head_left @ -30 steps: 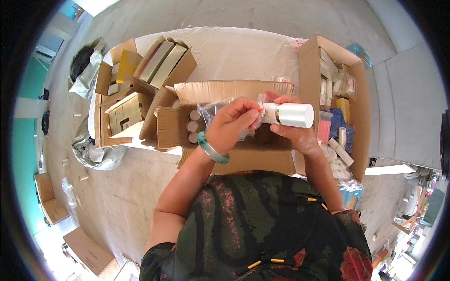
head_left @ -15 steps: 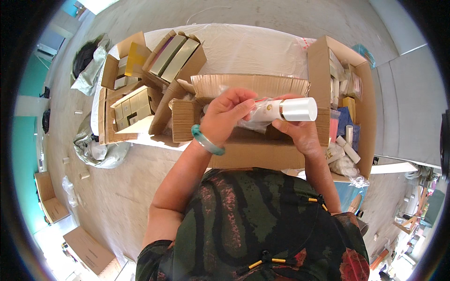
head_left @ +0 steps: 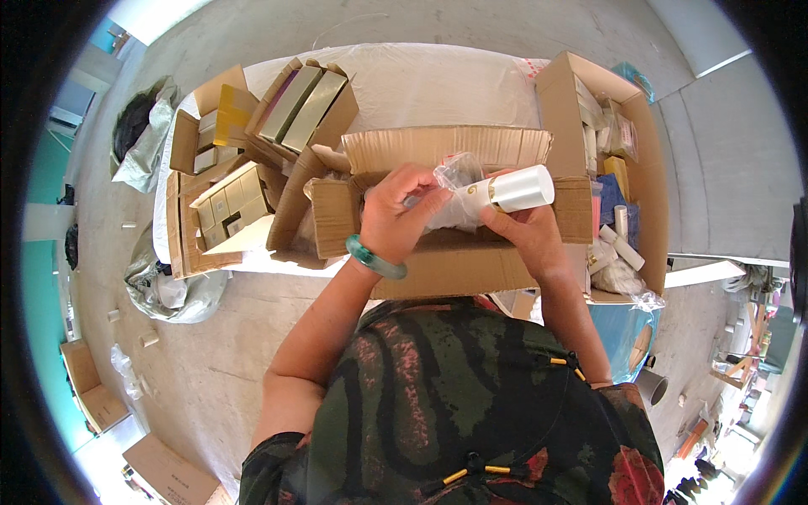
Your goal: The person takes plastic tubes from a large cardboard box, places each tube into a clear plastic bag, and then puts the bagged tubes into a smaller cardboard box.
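A white cosmetic bottle [head_left: 520,190] with a pearly cap lies tilted between my hands, its lower end inside a clear plastic bag [head_left: 459,172]. My right hand [head_left: 530,234] grips the bottle from below, thumb near the gold band under the cap. With fingers pinched, my left hand [head_left: 400,209] holds the edge of the bag; a green bangle circles that wrist. Both hands are above an open cardboard box [head_left: 446,148] with its flaps spread. My hands hide most of what lies inside it.
At the right stands a large carton [head_left: 652,198] of bottles and bagged items. Several cartons with small gold boxes [head_left: 240,198] and long gold boxes [head_left: 313,111] crowd the left. White sheeting [head_left: 412,84] covers the table. Sacks [head_left: 172,286] sit on the floor.
The bottle has moved slightly left and its cap end now tilts upward. The bag's edge stands higher beside my left fingers. Both hands keep their hold.
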Motion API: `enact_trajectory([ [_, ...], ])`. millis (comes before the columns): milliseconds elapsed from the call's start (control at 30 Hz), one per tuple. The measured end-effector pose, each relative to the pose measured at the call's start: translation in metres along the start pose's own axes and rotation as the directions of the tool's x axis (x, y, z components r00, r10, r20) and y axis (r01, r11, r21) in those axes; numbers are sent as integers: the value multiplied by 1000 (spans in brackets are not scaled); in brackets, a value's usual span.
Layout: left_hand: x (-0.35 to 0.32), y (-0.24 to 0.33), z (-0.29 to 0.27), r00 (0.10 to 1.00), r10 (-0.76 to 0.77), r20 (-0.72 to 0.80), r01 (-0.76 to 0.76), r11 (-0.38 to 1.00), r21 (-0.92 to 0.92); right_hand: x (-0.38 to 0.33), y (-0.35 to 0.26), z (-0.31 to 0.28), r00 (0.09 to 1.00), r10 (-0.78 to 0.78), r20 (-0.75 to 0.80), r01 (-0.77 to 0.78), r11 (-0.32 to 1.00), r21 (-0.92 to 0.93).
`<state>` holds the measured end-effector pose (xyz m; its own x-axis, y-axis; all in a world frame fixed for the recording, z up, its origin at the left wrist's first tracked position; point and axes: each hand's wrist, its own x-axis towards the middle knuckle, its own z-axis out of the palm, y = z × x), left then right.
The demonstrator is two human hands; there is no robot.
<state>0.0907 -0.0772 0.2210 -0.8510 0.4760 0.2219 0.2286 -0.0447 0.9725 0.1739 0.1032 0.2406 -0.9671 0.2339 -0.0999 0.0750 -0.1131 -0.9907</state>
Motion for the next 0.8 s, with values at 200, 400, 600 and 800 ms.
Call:
enact_trajectory([
  [200, 1, -3, 1, 993, -115, 5, 113, 971, -208, -3, -6, -4, 1000, 26, 0, -26, 997, 73],
  [400, 11, 13, 1, 979, -185, 90, 204, 931, -304, 4, -3, -19, 995, 59, -77, -51, 993, 107],
  [600, 17, 9, -5, 928, -328, 178, 365, 896, -253, 9, 8, -17, 990, 26, 136, -15, 996, -83],
  [800, 10, 1, -3, 908, -371, 196, 414, 716, -561, 10, 16, -13, 939, 29, 343, 21, 990, -142],
])
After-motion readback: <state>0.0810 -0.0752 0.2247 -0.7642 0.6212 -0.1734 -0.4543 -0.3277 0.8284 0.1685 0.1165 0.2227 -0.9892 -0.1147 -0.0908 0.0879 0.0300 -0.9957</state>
